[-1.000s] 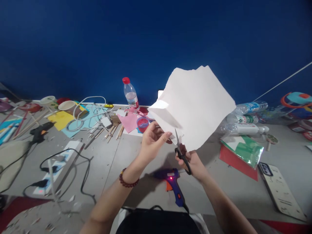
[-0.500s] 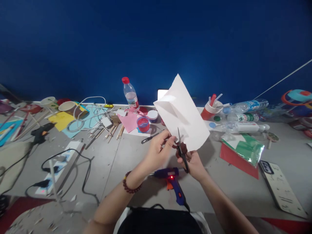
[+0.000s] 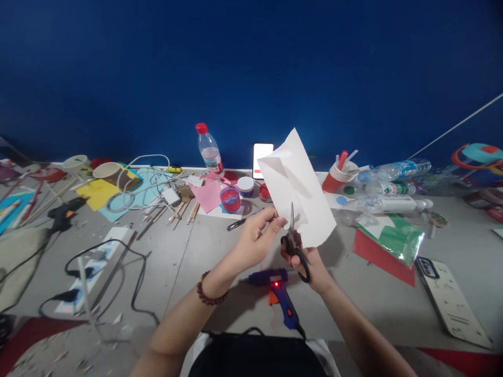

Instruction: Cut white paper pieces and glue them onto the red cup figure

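A white sheet of paper (image 3: 301,183) with a fold near its top is held up over the table. My left hand (image 3: 257,238) pinches its lower left edge between thumb and fingers. In my right hand (image 3: 312,267) is a pair of black-handled scissors (image 3: 292,235), blades pointing up against the paper's lower part and handles spread apart. Some right-hand fingers are hidden behind the scissors and paper. Below my hands lies a blue hot glue gun (image 3: 275,283) with a small red light on.
A power strip (image 3: 96,267) with black cables lies left. Behind stand a red-capped bottle (image 3: 210,149) and a phone with a lit screen (image 3: 259,157). Stacked paper cups (image 3: 338,175), plastic bottles (image 3: 393,187), green sheets (image 3: 396,238) and another phone (image 3: 451,303) are on the right.
The paper has swung slightly right and down, uncovering more of the lit phone behind it. The scissor handles are spread wider than before. My left hand keeps its pinch.
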Action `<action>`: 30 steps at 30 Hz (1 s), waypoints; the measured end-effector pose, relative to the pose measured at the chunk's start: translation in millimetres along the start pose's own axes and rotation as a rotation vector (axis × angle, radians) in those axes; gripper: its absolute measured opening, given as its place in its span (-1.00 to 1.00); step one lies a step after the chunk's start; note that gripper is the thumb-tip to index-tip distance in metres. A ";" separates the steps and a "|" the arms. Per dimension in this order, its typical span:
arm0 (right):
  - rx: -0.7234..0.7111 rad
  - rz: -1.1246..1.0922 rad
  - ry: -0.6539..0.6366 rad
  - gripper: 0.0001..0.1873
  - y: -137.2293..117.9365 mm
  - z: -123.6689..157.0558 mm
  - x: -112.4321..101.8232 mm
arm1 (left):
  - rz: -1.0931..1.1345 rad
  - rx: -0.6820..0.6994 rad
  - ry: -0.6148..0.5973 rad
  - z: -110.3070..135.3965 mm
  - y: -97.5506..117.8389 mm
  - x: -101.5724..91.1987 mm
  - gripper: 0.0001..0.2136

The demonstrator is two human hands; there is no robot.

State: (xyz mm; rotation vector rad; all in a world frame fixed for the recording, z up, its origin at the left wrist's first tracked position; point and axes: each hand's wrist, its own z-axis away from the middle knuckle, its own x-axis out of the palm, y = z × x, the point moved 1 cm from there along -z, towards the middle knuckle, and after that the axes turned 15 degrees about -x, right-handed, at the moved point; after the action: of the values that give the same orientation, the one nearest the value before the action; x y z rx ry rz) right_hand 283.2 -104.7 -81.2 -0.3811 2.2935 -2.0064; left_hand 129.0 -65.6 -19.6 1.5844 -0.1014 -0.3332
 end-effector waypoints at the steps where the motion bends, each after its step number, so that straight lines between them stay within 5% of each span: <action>1: -0.010 -0.025 0.012 -0.34 1.4 0.2 -0.6 | -0.004 0.004 -0.012 -0.5 0.2 -0.8 -0.72; 7: -0.054 -0.072 0.033 -0.47 6.0 0.6 -2.6 | -0.082 0.012 -0.082 -5.6 3.7 -8.8 -0.75; 24: -0.060 -0.007 0.038 -0.37 -13.6 -2.0 -6.5 | -0.005 0.052 -0.117 -22.1 6.4 -7.1 -0.71; 30: -0.127 0.007 0.104 -0.40 -17.2 2.4 0.9 | 0.071 0.068 -0.032 -12.8 11.6 5.6 -0.70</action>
State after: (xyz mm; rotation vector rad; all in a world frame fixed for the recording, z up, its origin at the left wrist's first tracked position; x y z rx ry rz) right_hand 285.3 -109.2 -64.5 -0.2821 2.4883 -1.9264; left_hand 139.5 -55.3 -8.9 1.6391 -0.1952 -0.3027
